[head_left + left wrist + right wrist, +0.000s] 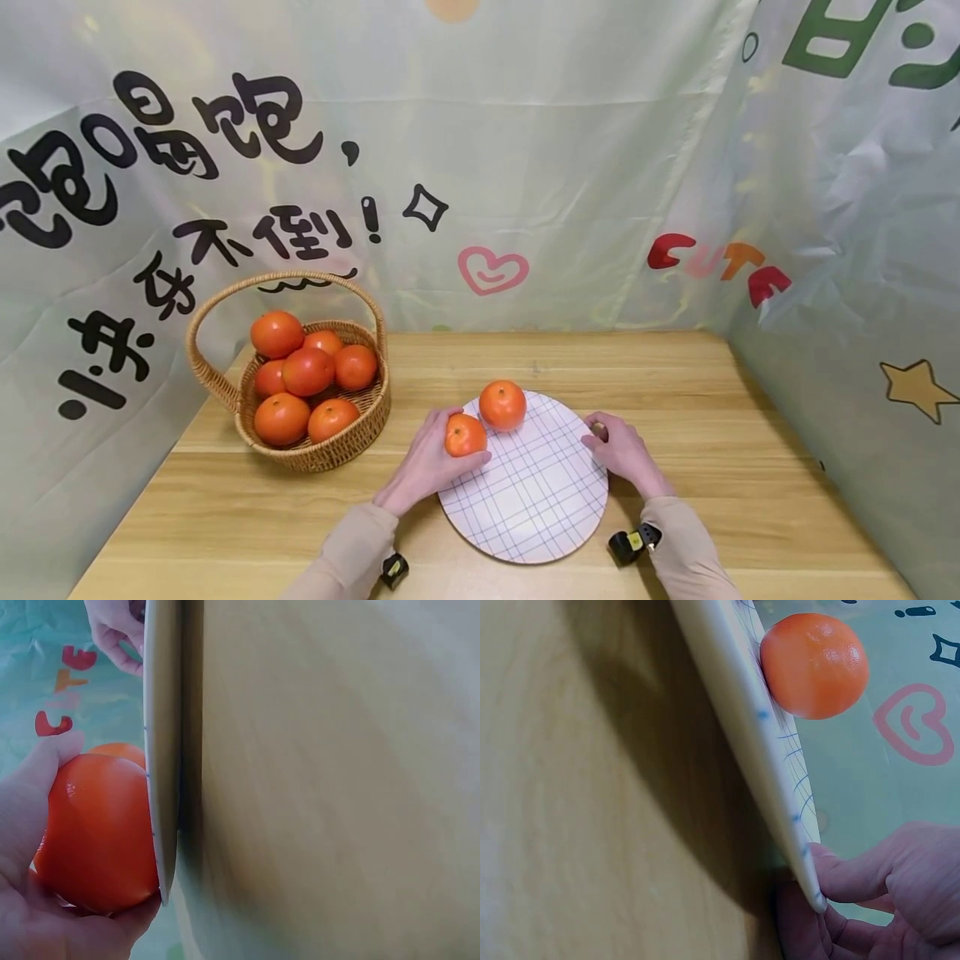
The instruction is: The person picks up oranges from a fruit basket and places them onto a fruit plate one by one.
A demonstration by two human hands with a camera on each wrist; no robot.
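Note:
A round, glossy orange (466, 435) sits at the left side of a round white plate (536, 500) patterned with blue grid lines. My left hand (437, 454) holds this orange, thumb on the near side and fingers around the far side; the left wrist view shows the held orange (101, 832) right against the plate's surface. Just behind it on the plate stands a second orange (502, 406), untouched. At the plate's right rim, my right hand (618, 450) pinches the edge, its thumb on top and fingers underneath in the right wrist view.
A wicker basket (352, 442) with a tall arched handle stands at the back left of the wooden table (750, 500), holding several oranges (308, 372). Printed cloth (570, 192) hangs along the back and both sides.

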